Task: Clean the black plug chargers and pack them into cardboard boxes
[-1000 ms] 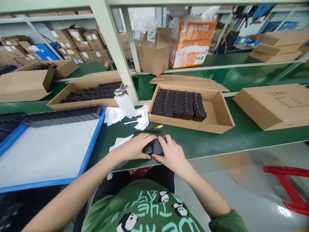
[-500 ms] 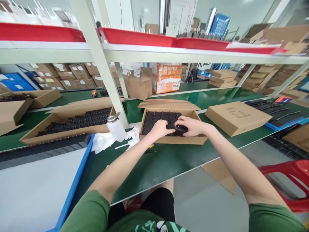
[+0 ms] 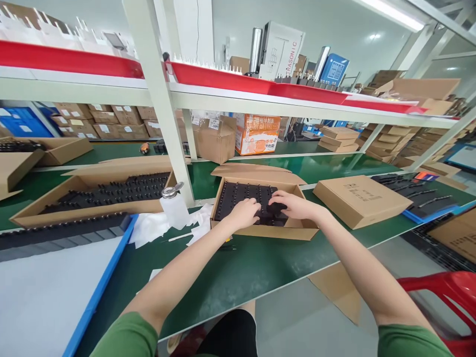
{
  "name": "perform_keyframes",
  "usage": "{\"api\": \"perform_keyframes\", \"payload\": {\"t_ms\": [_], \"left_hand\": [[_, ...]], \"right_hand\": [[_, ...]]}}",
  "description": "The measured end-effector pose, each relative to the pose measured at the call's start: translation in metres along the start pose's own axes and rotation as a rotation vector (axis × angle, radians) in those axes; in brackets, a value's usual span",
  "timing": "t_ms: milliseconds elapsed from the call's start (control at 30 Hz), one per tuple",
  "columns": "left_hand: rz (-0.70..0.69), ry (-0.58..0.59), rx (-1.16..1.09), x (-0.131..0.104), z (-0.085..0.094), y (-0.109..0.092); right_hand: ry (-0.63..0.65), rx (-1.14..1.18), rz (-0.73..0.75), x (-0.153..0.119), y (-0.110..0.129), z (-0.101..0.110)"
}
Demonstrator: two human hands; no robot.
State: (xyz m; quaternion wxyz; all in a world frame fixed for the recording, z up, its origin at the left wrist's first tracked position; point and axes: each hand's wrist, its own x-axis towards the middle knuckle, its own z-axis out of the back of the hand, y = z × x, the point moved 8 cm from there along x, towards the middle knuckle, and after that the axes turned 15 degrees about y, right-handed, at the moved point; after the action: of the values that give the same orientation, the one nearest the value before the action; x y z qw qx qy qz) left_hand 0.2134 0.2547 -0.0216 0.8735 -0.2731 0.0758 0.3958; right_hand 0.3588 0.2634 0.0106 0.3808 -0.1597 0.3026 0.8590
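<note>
Green table (image 3: 230, 277) carries the open carton (image 3: 297, 233); black parts (image 3: 230, 196) fill it in rows, right end seemingly unfinished. Right hand (image 3: 295, 206) curls around one dark piece (image 3: 275, 208); left hand (image 3: 243, 214) bends nearby, its grip I cannot tell.

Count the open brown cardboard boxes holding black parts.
3: the centre box, under the left hand and right hand; the middle-left box, beside the pale metal post; the far-left box, partly out of view. More may be hidden.
</note>
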Motion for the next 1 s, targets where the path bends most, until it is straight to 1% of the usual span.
{"api": "perform_keyframes", "payload": {"t_ms": [33, 100, 167, 233, 300, 400, 533, 633, 767, 900, 1000], "left_hand": [[-0.047, 0.017, -0.006, 0.002, -0.001, -0.007], [-0.12, 0.065, -0.021, 0.011, -0.004, -0.019], [-0.143, 0.104, -0.033, 0.022, -0.007, -0.027], [-0.13, 0.118, -0.038, 0.031, -0.007, -0.03], [-0.112, 0.111, -0.039, 0.035, -0.005, -0.03], [-0.088, 0.093, -0.033, 0.031, -0.002, -0.022], [-0.088, 0.143, -0.022, 0.028, -0.007, -0.016], [-0.106, 0.183, -0.011, 0.034, -0.014, -0.02], [-0.074, 0.148, 0.04, 0.04, -0.018, -0.024], [-0.016, 0.081, 0.08, 0.042, -0.018, -0.021], [-0.017, 0.049, 0.1, 0.04, -0.01, -0.021]], "right_hand": [[-0.005, 0.007, -0.025, -0.008, -0.005, -0.001], [0.034, 0.018, -0.083, -0.021, -0.015, -0.008], [0.102, 0.024, -0.133, -0.026, -0.025, -0.018], [0.142, 0.035, -0.157, -0.027, -0.032, -0.025], [0.146, 0.053, -0.155, -0.027, -0.038, -0.026], [0.133, 0.08, -0.17, -0.029, -0.047, -0.027], [0.14, 0.141, -0.137, -0.018, -0.048, -0.041], [0.064, 0.213, -0.118, -0.006, -0.045, -0.051], [-0.047, 0.327, -0.122, -0.009, -0.049, -0.058], [-0.15, 0.463, -0.173, -0.018, -0.064, -0.062], [-0.214, 0.557, -0.261, -0.022, -0.081, -0.064]]}}
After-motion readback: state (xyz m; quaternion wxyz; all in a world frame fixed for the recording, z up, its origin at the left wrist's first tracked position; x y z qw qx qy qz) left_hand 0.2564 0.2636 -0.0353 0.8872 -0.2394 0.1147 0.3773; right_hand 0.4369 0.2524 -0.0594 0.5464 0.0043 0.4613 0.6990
